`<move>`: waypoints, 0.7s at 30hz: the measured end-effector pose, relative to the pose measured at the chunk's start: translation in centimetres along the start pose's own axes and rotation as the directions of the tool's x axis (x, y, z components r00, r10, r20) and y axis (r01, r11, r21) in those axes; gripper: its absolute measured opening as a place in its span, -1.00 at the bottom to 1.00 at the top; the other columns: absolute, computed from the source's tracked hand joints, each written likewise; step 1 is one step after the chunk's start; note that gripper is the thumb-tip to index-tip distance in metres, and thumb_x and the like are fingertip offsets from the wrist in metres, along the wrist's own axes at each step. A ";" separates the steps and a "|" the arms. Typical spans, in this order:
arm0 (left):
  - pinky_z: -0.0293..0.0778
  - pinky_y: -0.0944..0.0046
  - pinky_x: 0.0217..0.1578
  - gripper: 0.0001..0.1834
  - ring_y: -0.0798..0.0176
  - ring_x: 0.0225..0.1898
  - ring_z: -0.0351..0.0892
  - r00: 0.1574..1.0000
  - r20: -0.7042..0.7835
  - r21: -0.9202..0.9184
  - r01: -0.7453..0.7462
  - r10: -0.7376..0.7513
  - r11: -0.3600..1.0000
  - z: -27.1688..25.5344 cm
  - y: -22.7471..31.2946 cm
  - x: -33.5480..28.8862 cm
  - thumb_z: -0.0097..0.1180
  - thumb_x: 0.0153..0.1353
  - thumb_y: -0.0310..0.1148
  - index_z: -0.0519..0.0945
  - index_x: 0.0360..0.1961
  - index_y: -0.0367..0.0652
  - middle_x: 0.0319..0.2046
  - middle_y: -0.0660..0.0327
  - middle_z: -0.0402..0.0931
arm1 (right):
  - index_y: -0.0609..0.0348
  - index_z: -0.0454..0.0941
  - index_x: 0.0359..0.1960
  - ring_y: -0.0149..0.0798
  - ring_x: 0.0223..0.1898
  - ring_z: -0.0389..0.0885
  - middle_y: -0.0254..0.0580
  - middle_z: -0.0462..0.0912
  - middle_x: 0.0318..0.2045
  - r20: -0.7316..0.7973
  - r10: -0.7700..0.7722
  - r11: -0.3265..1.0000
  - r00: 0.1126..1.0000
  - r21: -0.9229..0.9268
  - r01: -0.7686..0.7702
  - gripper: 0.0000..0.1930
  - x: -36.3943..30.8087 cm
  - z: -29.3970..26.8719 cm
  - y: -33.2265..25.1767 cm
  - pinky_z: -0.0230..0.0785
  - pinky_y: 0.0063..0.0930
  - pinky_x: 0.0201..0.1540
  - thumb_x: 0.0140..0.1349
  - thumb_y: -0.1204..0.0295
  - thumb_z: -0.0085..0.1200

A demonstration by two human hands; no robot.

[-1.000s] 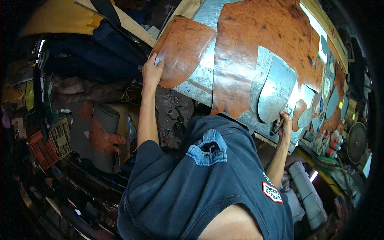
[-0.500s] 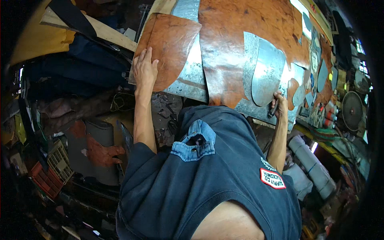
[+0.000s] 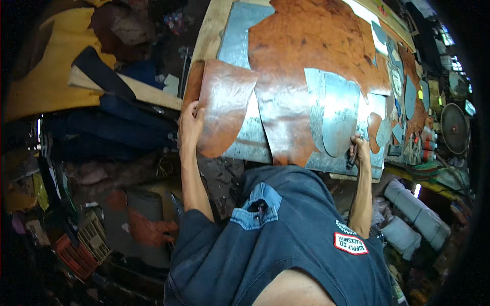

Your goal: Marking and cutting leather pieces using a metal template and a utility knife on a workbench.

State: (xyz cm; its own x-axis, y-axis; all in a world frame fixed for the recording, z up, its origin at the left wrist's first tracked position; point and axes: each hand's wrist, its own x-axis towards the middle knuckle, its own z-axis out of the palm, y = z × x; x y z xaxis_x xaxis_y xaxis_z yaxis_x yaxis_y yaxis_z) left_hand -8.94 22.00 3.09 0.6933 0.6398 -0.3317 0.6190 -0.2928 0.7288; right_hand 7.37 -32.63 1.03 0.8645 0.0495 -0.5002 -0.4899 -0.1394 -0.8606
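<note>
My left hand grips the left edge of a brown leather panel with a rounded lower end, its fingers curled at the edge. Beside the panel's upper left edge shows a narrow brown leather strip, partly covered. My right hand is closed around a short dark-handled tool near the table's front edge; its working end cannot be made out. Just left of that hand lies a grey rounded template on the large brown hide. A shiny metal sheet shows beneath the leather.
Smaller grey templates and leather scraps lie on the table's right side. A round fan stands beyond. A wooden plank and yellow material are at the left; crates stand low on the left.
My left hand has gone from resting on the leather to gripping its edge. The panel now sits apart from the strip. The whole view has shifted; the right hand still holds the tool.
</note>
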 end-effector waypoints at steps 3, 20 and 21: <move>0.41 0.21 0.08 -0.63 0.12 0.09 0.55 0.978 -0.037 -0.217 -0.210 0.207 0.953 -0.4 0.6 0.4 0.08 0.32 -0.33 0.52 0.08 -0.32 0.05 -0.03 0.56 | 0.07 0.43 -0.34 -0.45 -0.77 0.42 -0.41 0.47 -0.61 -0.066 0.014 1.000 0.998 -0.021 -0.015 -0.88 -0.3 0.5 -0.3 0.27 -0.61 -0.77 0.19 0.45 0.14; 0.34 0.25 0.17 -0.43 0.10 0.16 0.49 0.968 -0.203 -0.420 -0.224 0.149 0.879 4.0 11.0 25.5 0.04 0.32 -0.40 0.27 0.30 -0.44 0.16 -0.11 0.47 | 0.12 0.44 -0.24 -0.46 -0.78 0.40 -0.41 0.47 -0.62 -0.032 0.048 0.998 0.998 0.037 -0.046 -0.86 0.3 -0.6 0.6 0.28 -0.58 -0.79 0.23 0.43 0.12; 0.34 0.21 0.18 -0.44 0.03 0.17 0.47 0.922 -0.281 -0.296 -0.346 0.265 0.890 4.6 10.1 25.0 0.04 0.31 -0.38 0.30 0.28 -0.43 0.16 -0.14 0.46 | 0.12 0.44 -0.24 -0.46 -0.78 0.40 -0.41 0.47 -0.62 -0.038 0.054 0.998 0.998 0.037 -0.052 -0.86 0.4 -0.5 0.5 0.28 -0.58 -0.79 0.23 0.43 0.12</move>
State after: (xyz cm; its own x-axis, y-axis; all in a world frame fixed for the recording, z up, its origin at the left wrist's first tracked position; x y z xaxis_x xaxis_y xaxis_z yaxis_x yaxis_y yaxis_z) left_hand 16.32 31.77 -0.62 0.6994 0.7125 0.0556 0.2021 -0.2717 0.9409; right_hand 7.52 -33.16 0.42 0.8407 0.0041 -0.5415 -0.5381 -0.1055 -0.8362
